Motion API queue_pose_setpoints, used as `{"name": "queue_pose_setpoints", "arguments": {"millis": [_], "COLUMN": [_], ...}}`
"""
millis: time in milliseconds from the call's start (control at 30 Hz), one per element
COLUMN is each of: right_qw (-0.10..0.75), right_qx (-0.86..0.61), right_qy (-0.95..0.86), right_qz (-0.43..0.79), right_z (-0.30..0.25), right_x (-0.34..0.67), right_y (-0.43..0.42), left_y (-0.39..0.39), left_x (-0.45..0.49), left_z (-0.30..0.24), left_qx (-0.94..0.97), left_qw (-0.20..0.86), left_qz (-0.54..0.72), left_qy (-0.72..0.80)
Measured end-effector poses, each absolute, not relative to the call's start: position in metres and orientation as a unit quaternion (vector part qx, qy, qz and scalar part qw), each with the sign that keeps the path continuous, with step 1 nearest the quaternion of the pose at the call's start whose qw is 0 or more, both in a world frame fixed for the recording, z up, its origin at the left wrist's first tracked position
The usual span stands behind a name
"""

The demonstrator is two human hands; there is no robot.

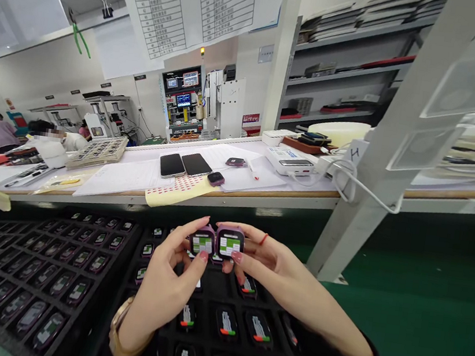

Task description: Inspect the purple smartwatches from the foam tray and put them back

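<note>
My left hand [176, 278] pinches a purple-framed smartwatch [202, 243] between thumb and fingers. A second purple smartwatch [230, 243] sits in my right hand [266, 257], whose thumb rests on the lower edge of its screen. Both are held side by side, screens facing me, each lit with green and white blocks. Below them lies a black foam tray [209, 291] with smartwatches in its pockets. Several there, such as one watch [227, 321], show white text with a red and green strip. My wrists and fingers cover part of the tray.
Another foam tray [92, 299] full of watches lies on the left. Beyond, a white bench [132, 179] carries two dark phones [184, 165], papers, two loose watches [215, 178] and a white box [290, 161]. A metal post [364, 177] stands at the right. People sit at the far left.
</note>
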State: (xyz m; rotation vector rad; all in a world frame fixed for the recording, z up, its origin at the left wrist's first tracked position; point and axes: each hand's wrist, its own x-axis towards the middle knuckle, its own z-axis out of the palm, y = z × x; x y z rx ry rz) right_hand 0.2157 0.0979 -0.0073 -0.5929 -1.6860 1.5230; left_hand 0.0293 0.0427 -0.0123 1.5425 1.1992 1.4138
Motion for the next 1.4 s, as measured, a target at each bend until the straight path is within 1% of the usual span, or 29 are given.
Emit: {"name": "queue_pose_setpoints", "arguments": {"millis": [133,300,400,567,700,767,833,933,967,1033,1167,1267,1400], "right_qw": [0.387,0.391,0.394,0.391,0.41,0.394,0.346,0.269,0.265,0.269,0.268,0.251,0.236], "right_qx": [-0.233,-0.222,-0.212,-0.203,-0.208,-0.23,-0.258,-0.339,-0.377,-0.422,-0.463,-0.487,-0.5], "right_qy": [-0.665,-0.659,-0.654,-0.644,-0.627,-0.632,-0.653,-0.717,-0.741,-0.756,-0.771,-0.781,-0.793], "right_qz": [0.595,0.603,0.61,0.625,0.629,0.627,0.622,0.546,0.489,0.422,0.344,0.299,0.255], "right_z": [-0.006,-0.008,-0.009,-0.014,-0.024,-0.031,-0.042,-0.069,-0.079,-0.1,-0.131,-0.14,-0.133], "right_x": [0.216,0.215,0.215,0.219,0.238,0.253,0.27,0.291,0.296,0.301,0.3,0.298,0.291], "right_y": [0.099,0.1,0.099,0.1,0.103,0.107,0.114,0.126,0.129,0.136,0.145,0.151,0.153], "left_y": [0.044,0.046,0.047,0.047,0.057,0.066,0.077,0.092,0.097,0.105,0.119,0.125,0.129], "left_x": [0.031,0.03,0.03,0.032,0.029,0.024,0.018,0.014,0.014,0.016,0.021,0.023,0.025], "left_z": [-0.012,-0.015,-0.015,-0.015,-0.027,-0.039,-0.055,-0.082,-0.092,-0.11,-0.137,-0.147,-0.15], "left_qx": [0.592,0.574,0.572,0.592,0.584,0.584,0.591,0.606,0.611,0.628,0.672,0.697,0.712], "left_qw": [0.361,0.318,0.313,0.335,0.386,0.418,0.437,0.44,0.437,0.428,0.395,0.379,0.371], "left_qz": [0.558,0.562,0.563,0.546,0.54,0.518,0.467,0.402,0.387,0.353,0.287,0.246,0.208], "left_qy": [0.456,0.505,0.507,0.49,0.467,0.465,0.491,0.528,0.535,0.547,0.557,0.557,0.559]}}
